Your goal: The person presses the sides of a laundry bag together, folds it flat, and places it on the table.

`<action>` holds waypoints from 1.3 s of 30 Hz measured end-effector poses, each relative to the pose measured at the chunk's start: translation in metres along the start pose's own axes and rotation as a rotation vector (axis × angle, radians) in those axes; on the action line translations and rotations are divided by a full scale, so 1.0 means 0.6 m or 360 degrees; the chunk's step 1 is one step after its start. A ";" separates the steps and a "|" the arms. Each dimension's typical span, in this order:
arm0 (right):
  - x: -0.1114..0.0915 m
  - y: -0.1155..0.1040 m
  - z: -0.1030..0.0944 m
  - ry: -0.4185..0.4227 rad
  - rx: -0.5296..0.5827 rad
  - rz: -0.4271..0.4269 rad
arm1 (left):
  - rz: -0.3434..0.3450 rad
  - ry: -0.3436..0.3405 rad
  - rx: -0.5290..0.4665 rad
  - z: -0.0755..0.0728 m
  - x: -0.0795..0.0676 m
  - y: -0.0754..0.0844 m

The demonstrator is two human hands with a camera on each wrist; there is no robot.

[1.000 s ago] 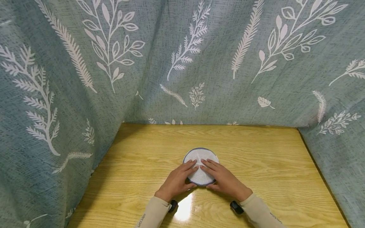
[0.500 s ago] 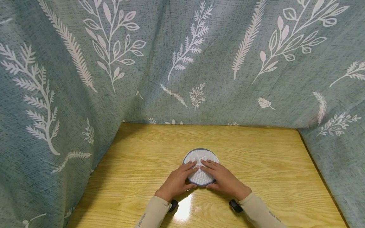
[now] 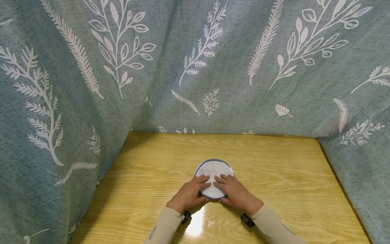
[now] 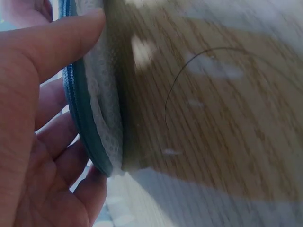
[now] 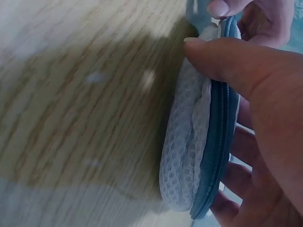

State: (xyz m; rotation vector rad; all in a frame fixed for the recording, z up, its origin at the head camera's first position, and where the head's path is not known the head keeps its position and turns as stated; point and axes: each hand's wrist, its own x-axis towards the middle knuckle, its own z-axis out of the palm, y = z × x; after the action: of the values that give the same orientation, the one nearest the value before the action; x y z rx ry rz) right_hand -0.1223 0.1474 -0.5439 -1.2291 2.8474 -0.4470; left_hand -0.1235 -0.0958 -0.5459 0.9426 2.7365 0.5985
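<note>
A round, flat white mesh laundry bag [image 3: 214, 168] with a blue zipped rim lies on the wooden table. My left hand [image 3: 189, 195] holds its near left side, fingers spread over the top and thumb at the near edge. On the near right side, my right hand [image 3: 238, 194] holds it in a mirrored way. In the left wrist view the thumb touches the white mesh below the blue zipper [image 4: 80, 101]. The right wrist view shows that thumb across the zipper band [image 5: 218, 137], with the other fingers behind the rim. The bag's underside is hidden.
The table [image 3: 146, 176] has a wood-grain top with a bright light reflection in front of the bag. A blue-green curtain [image 3: 231, 112] with white leaf prints hangs at the back and both sides. A thin dark strand [image 4: 177, 75] shows on the table.
Both hands have slid slightly toward the near edge of the bag, the right one also a little left. The bag stays nearly in place.
</note>
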 end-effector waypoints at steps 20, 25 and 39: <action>-0.019 0.017 -0.003 0.0169 0.0077 0.0001 | 0.0124 0.0241 0.0003 0.011 -0.009 -0.014; -0.027 0.027 -0.015 0.0265 0.0113 0.0038 | 0.0137 0.0375 0.0000 0.007 -0.016 -0.018; -0.060 0.066 -0.039 0.0475 0.0127 0.0212 | -0.0076 0.0426 -0.0165 -0.012 -0.044 -0.061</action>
State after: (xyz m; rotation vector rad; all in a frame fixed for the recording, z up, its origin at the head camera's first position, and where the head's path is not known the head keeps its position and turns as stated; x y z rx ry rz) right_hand -0.1285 0.2050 -0.5358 -1.0293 3.0921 -0.7916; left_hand -0.1250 -0.1406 -0.5541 0.8236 2.9134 0.9082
